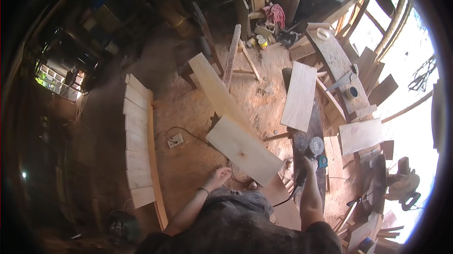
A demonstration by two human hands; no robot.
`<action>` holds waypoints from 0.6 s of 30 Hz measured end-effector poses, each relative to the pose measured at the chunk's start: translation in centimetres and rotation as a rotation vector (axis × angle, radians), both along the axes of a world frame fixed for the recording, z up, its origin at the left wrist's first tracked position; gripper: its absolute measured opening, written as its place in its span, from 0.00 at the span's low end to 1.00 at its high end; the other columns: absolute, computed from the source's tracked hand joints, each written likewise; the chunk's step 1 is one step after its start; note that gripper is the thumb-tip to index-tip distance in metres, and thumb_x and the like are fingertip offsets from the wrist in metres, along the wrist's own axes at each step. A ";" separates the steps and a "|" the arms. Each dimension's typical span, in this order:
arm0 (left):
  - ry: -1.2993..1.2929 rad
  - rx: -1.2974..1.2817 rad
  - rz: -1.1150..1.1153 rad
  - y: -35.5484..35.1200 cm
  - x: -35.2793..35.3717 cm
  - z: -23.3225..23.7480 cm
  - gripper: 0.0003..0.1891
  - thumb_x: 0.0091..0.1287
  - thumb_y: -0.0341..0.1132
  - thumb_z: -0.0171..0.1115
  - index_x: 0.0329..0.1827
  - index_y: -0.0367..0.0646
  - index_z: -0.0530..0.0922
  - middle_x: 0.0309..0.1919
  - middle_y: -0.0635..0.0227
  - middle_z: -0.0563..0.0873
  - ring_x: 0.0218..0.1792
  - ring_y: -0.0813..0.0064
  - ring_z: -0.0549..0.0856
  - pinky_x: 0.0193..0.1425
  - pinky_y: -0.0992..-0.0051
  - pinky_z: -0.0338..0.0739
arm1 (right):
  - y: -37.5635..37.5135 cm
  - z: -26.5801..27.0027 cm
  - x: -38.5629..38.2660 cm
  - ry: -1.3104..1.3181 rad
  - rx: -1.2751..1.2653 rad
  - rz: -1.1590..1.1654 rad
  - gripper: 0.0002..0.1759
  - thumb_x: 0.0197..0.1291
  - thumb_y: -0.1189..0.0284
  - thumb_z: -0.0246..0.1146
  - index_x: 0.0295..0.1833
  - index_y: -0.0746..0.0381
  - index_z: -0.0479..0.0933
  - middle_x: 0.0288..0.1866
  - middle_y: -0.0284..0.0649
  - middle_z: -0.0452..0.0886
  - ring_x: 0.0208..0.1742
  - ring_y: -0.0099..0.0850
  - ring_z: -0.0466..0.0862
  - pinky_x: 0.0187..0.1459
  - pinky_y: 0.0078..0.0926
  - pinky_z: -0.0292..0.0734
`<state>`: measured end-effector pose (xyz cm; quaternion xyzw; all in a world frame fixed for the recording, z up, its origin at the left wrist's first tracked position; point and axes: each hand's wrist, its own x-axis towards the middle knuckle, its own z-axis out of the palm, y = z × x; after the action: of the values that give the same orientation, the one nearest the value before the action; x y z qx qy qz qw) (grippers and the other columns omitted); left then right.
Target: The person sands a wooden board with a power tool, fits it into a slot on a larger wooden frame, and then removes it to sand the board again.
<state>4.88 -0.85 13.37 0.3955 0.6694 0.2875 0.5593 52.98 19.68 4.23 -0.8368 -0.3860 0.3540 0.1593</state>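
My right hand (310, 165) is wrapped round an angle grinder (322, 161) with a teal body. Its round grey disc (316, 146) faces up above a dark narrow bench (302, 148), and a black cord trails back toward my body. In front of me, a pale wooden board (245, 152) with a dark knot lies at a slant across a longer plank (214, 84). My left hand (220, 177) hangs near this board's lower left edge, fingers loosely bent and apart from it. Another pale board (300, 96) rests on the far part of the bench.
Several boards (138, 148) lean in a row on a rail at left. A white power strip (175, 140) with a cord lies on the dusty floor. At right stand a dusty plank bench (337, 60), a cup (352, 93), another board (361, 136) and a power saw (404, 185).
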 end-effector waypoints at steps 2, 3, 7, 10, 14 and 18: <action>-0.091 0.026 -0.097 2.2 2.5 3.1 0.22 0.73 0.40 0.68 0.65 0.38 0.80 0.53 0.58 0.89 0.54 0.70 0.88 0.59 0.69 0.83 | -0.6 -1.2 -0.3 0.090 0.081 -0.060 0.35 0.43 0.50 0.79 0.48 0.70 0.87 0.51 0.55 0.89 0.56 0.47 0.88 0.59 0.42 0.80; -0.143 0.029 -0.145 2.8 4.0 4.0 0.23 0.72 0.41 0.69 0.65 0.38 0.80 0.53 0.58 0.89 0.54 0.69 0.88 0.60 0.68 0.83 | -1.8 -1.3 -0.9 0.164 0.145 -0.115 0.31 0.46 0.53 0.78 0.46 0.68 0.88 0.48 0.52 0.90 0.53 0.44 0.89 0.57 0.40 0.81; -0.060 0.094 -0.586 5.4 9.8 6.9 0.40 0.66 0.53 0.75 0.76 0.39 0.71 0.58 0.49 0.87 0.60 0.59 0.87 0.64 0.65 0.82 | -5.6 13.6 -8.8 0.545 0.435 -0.166 0.18 0.56 0.69 0.71 0.51 0.65 0.85 0.37 0.37 0.86 0.40 0.27 0.84 0.44 0.29 0.79; -0.117 0.518 -0.571 5.4 14.1 7.4 0.49 0.65 0.53 0.76 0.82 0.40 0.59 0.57 0.49 0.87 0.61 0.55 0.85 0.69 0.62 0.79 | -7.2 18.4 -13.3 0.654 0.479 -0.190 0.23 0.58 0.68 0.69 0.58 0.66 0.80 0.42 0.38 0.83 0.40 0.30 0.84 0.44 0.31 0.80; -0.034 0.427 -0.444 5.8 12.4 15.1 0.41 0.63 0.47 0.79 0.72 0.36 0.69 0.53 0.55 0.88 0.56 0.62 0.87 0.61 0.62 0.81 | -10.8 25.3 -18.8 0.934 0.618 -0.225 0.26 0.59 0.63 0.70 0.59 0.66 0.77 0.45 0.39 0.81 0.44 0.32 0.84 0.47 0.33 0.80; -0.858 0.058 -0.741 4.6 6.0 18.7 0.31 0.61 0.34 0.79 0.65 0.37 0.72 0.46 0.63 0.85 0.38 0.73 0.87 0.41 0.71 0.85 | -14.3 26.9 -23.0 1.906 0.749 0.052 0.38 0.58 0.49 0.74 0.63 0.62 0.70 0.48 0.35 0.79 0.53 0.35 0.82 0.64 0.47 0.72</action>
<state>10.91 3.75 32.07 0.4669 0.1906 0.2252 0.8336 29.94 5.41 31.14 -0.0953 -0.2025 0.7321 0.6434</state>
